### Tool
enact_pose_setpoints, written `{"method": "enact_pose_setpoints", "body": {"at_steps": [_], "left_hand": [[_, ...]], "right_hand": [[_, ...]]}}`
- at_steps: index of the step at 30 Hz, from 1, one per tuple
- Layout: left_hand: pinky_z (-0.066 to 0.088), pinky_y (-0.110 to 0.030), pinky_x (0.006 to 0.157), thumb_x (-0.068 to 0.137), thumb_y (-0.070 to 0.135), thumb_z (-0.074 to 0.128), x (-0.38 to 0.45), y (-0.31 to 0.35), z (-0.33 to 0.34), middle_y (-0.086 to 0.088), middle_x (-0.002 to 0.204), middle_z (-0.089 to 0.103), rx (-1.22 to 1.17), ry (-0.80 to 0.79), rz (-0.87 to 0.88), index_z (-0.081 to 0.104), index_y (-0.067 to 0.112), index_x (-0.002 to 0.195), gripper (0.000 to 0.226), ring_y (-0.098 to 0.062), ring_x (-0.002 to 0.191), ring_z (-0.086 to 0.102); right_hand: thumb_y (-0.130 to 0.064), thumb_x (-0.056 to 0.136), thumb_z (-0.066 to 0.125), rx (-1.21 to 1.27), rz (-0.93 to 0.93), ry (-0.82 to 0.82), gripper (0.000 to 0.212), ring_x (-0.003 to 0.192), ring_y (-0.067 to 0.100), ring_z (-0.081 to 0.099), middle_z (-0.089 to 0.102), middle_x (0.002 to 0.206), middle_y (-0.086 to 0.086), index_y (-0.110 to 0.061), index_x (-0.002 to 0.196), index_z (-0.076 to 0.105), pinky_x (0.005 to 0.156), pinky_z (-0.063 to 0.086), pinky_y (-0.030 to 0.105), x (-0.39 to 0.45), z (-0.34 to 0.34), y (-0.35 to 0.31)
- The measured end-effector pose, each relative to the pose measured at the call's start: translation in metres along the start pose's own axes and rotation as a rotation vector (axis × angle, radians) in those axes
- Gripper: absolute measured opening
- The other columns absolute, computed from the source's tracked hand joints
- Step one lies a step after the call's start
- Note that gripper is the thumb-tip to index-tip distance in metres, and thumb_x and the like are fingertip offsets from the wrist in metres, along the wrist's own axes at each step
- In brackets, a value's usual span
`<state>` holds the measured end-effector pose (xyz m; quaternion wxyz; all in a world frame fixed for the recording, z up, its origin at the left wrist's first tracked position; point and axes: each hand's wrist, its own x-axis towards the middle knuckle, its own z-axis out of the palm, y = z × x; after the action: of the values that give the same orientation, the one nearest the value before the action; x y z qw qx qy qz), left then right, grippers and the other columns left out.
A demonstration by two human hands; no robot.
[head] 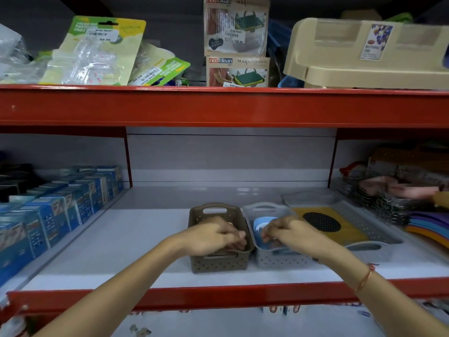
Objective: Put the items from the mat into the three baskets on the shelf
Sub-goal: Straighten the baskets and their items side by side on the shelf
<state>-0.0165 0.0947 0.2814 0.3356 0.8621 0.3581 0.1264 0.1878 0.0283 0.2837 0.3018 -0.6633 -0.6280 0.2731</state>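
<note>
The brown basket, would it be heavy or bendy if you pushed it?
The brown basket is probably light, since its plastic walls are thin and full of holes. It likely slides easily on the smooth white shelf. It looks fairly stiff, and its low, wide shape should not tip easily.

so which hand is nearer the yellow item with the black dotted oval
The right hand. It is over the small grey basket, just left of the yellow item in the large grey basket. The left hand is farther left, in the brown basket.
</note>
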Motion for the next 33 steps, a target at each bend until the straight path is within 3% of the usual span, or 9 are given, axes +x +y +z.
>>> {"method": "enact_pose_setpoints", "body": {"at_steps": [4, 7, 9, 12, 17, 20, 24, 29, 33], "left_hand": [[0.049, -0.036, 0.095, 0.093, 0.029, 0.056, -0.007, 0.01, 0.014, 0.003, 0.108, 0.072, 0.22, 0.038, 0.07, 0.073, 0.015, 0.103, 0.024, -0.009, 0.099, 0.062], [0.048, -0.038, 0.099, 0.09, 0.02, 0.063, -0.014, 0.017, 0.019, -0.01, 0.114, 0.07, 0.186, 0.068, 0.061, 0.072, 0.012, 0.108, 0.022, -0.016, 0.106, 0.063], [0.05, -0.039, 0.097, 0.089, 0.019, 0.064, -0.021, 0.021, 0.021, -0.012, 0.112, 0.069, 0.179, 0.075, 0.068, 0.072, 0.012, 0.109, 0.022, -0.018, 0.105, 0.064], [0.051, -0.034, 0.096, 0.089, 0.02, 0.064, -0.03, 0.026, 0.03, -0.009, 0.112, 0.071, 0.186, 0.072, 0.058, 0.072, 0.014, 0.109, 0.022, -0.015, 0.104, 0.065], [0.049, -0.02, 0.095, 0.091, 0.019, 0.062, -0.042, 0.034, 0.04, 0.003, 0.114, 0.071, 0.202, 0.099, 0.027, 0.07, 0.015, 0.111, 0.023, -0.002, 0.105, 0.063], [0.045, -0.016, 0.092, 0.093, 0.023, 0.058, -0.048, 0.039, 0.043, 0.006, 0.115, 0.07, 0.255, 0.128, 0.023, 0.069, 0.017, 0.112, 0.023, -0.003, 0.105, 0.061], [0.035, -0.015, 0.093, 0.095, 0.033, 0.053, -0.056, 0.048, 0.052, 0.008, 0.126, 0.063, 0.317, 0.235, 0.041, 0.06, 0.022, 0.125, 0.033, -0.007, 0.118, 0.054], [0.04, -0.026, 0.102, 0.096, 0.037, 0.047, -0.06, 0.055, 0.07, 0.0, 0.13, 0.061, 0.38, 0.278, 0.017, 0.056, 0.025, 0.129, 0.036, -0.016, 0.117, 0.055], [0.041, -0.039, 0.106, 0.095, 0.042, 0.046, -0.065, 0.056, 0.087, -0.001, 0.137, 0.056, 0.423, 0.304, -0.039, 0.046, 0.024, 0.136, 0.044, -0.02, 0.124, 0.049]], "right_hand": [[-0.044, 0.094, 0.048, -0.386, -0.072, -0.067, 0.052, 0.051, 0.009, 0.035, 0.035, 0.054, -0.007, -0.021, 0.05, 0.035, 0.054, 0.026, 0.03, -0.013, 0.002, 0.017], [-0.046, 0.093, 0.051, -0.337, -0.163, -0.164, 0.05, 0.053, 0.011, 0.033, 0.033, 0.057, 0.005, -0.017, 0.054, 0.038, 0.059, 0.029, 0.032, -0.026, -0.003, 0.013], [-0.045, 0.093, 0.052, -0.348, -0.201, -0.225, 0.044, 0.068, 0.024, 0.051, 0.057, 0.076, 0.021, -0.005, 0.075, 0.06, 0.071, 0.044, 0.037, -0.033, -0.007, 0.013], [-0.044, 0.091, 0.056, -0.36, -0.241, -0.258, 0.034, 0.099, 0.016, 0.065, 0.073, 0.106, 0.003, -0.016, 0.105, 0.071, 0.094, 0.052, 0.037, -0.045, -0.012, 0.016], [-0.042, 0.091, 0.058, -0.305, -0.265, -0.242, 0.029, 0.103, 0.002, 0.062, 0.071, 0.114, -0.01, -0.026, 0.112, 0.07, 0.09, 0.048, 0.018, -0.058, -0.01, 0.021], [-0.048, 0.092, 0.053, -0.261, -0.283, -0.087, 0.031, 0.098, 0.009, 0.066, 0.074, 0.106, -0.006, -0.027, 0.104, 0.071, 0.089, 0.051, 0.029, -0.061, -0.018, 0.026], [-0.03, 0.098, 0.042, -0.431, -0.158, 0.281, 0.031, 0.091, 0.035, 0.064, 0.071, 0.091, 0.011, -0.014, 0.09, 0.067, 0.076, 0.048, 0.038, -0.051, -0.052, 0.056], [-0.04, 0.1, 0.03, -0.672, 0.037, 0.215, 0.038, 0.108, 0.028, 0.061, 0.07, 0.103, 0.009, -0.023, 0.082, 0.058, 0.106, 0.032, 0.054, -0.058, -0.067, 0.097], [-0.038, 0.1, 0.034, -0.684, -0.068, 0.191, 0.042, 0.093, 0.029, 0.062, 0.055, 0.074, 0.0, -0.031, 0.059, 0.036, 0.097, 0.04, 0.046, -0.074, -0.066, 0.094]]}}
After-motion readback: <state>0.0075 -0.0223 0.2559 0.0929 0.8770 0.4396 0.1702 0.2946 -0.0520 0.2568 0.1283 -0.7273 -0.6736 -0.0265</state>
